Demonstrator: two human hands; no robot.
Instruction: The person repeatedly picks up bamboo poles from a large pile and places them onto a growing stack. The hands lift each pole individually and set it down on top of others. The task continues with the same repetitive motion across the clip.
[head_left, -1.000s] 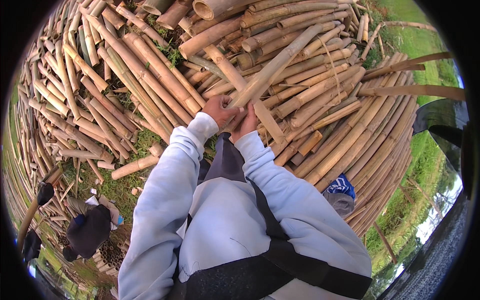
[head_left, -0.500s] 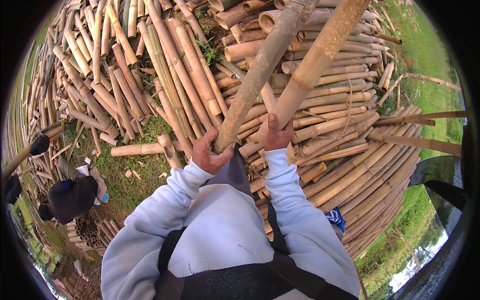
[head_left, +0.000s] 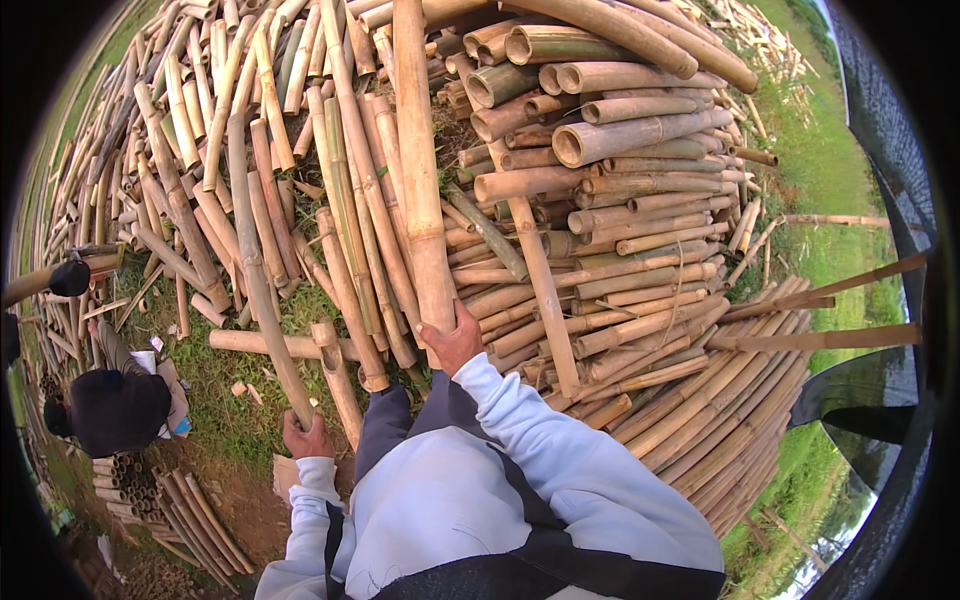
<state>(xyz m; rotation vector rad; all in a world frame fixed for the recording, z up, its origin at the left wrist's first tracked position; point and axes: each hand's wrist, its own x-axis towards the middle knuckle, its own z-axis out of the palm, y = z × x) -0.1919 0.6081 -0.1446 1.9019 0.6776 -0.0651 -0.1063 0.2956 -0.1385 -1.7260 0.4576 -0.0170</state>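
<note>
A dense stack of tan and brown bamboo lengths (head_left: 650, 188) is seen on the right, crossed by a flat, pale split-bamboo strip (head_left: 546, 300). The left side is crowded with loose, tan bamboo pieces (head_left: 190, 205). On the green grass (head_left: 212, 400), a short, round, tan bamboo pole (head_left: 235, 341) is crossed by the greyish-brown, slender bamboo pole (head_left: 250, 235), beside a stubby, hollow bamboo section (head_left: 342, 392). Farther off, at lower left, a crouched person in dark clothing (head_left: 120, 412) is seen near a bundle of short bamboo pieces (head_left: 205, 520).

The slender pole is held near its lower end, the grip of the left hand (head_left: 308, 437) being closed around it. The thick, tan bamboo pole (head_left: 420, 170) is held at its near end by the right hand (head_left: 455, 338), its grip wrapped partway round.

Half a second ago, both poles were held closer together, slanting up to the right; now the slender one has been swung out left.
</note>
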